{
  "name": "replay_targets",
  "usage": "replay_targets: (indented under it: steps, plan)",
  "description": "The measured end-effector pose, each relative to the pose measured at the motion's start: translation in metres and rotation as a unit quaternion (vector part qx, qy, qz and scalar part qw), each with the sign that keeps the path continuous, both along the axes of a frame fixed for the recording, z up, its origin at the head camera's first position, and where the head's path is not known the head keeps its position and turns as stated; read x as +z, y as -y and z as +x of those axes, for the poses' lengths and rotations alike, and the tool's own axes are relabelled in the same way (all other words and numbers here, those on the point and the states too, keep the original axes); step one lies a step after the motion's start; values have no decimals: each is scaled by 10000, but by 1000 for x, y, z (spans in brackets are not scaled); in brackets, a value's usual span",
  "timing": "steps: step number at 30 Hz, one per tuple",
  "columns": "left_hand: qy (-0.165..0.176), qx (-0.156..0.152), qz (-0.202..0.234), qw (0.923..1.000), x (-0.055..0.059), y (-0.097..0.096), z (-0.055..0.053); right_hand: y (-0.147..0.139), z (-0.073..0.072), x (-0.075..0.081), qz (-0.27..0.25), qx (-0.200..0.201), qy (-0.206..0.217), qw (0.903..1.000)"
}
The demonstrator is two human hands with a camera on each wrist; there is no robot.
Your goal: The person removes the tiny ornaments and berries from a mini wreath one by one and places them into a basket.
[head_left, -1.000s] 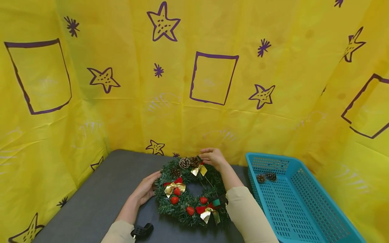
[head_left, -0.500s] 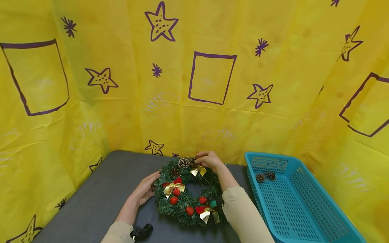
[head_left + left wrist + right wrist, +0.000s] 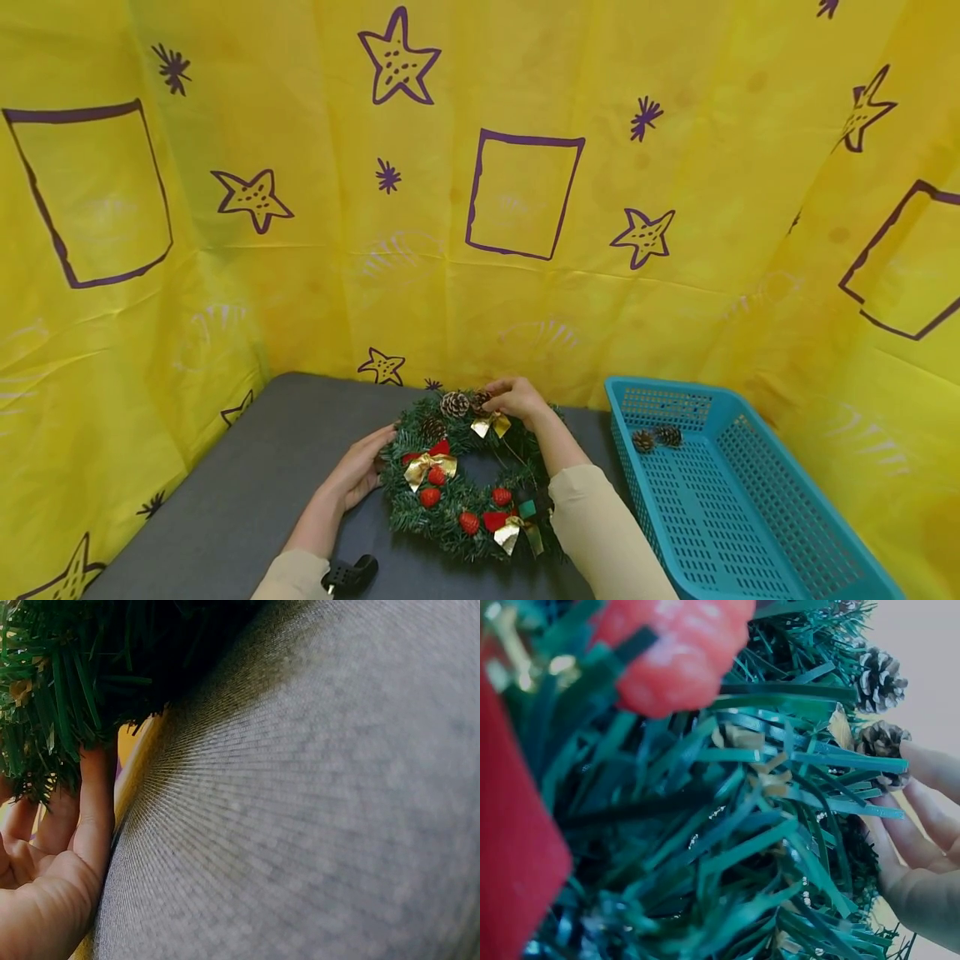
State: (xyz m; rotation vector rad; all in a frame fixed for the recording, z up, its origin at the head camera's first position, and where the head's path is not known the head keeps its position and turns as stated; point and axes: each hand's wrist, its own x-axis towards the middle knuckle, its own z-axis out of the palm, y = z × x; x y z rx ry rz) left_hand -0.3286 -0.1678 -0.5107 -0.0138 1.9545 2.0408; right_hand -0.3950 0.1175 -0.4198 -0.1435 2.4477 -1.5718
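A green Christmas wreath lies on the dark table, dressed with red berries, gold-and-red bows and pine cones. My left hand holds its left rim; in the left wrist view the fingers reach into the greenery from below. At the upper right of the wreath, my right hand pinches a pine cone above a gold bow. The right wrist view shows thumb and fingers around that cone, partly covered by green strands. Another frosted cone sits beside it.
To the right stands a blue perforated plastic basket with two loose pine cones at its far left corner. A yellow cloth with purple drawings hangs behind and around the table. A black strap is at the left wrist.
My right hand has moved slightly left and its fingers have closed onto the pine cone at the wreath's upper right. The left hand stays at the left rim; the wreath has hardly moved.
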Motion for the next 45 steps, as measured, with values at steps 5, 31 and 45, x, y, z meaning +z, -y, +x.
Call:
replay_targets:
  steps: [5, 31, 45]
  plan:
    - [32, 49, -18, 10000, -1, 0, 1, 1, 1, 0, 75, -5, 3, 10000]
    - [-46, -40, 148, 9999, -2, 0, 0, -3, -4, 9, -586, -135, 312, 9977]
    - [-32, 17, 54, 10000, -3, 0, 0, -7, -2, 23, -757, -125, 300, 9966]
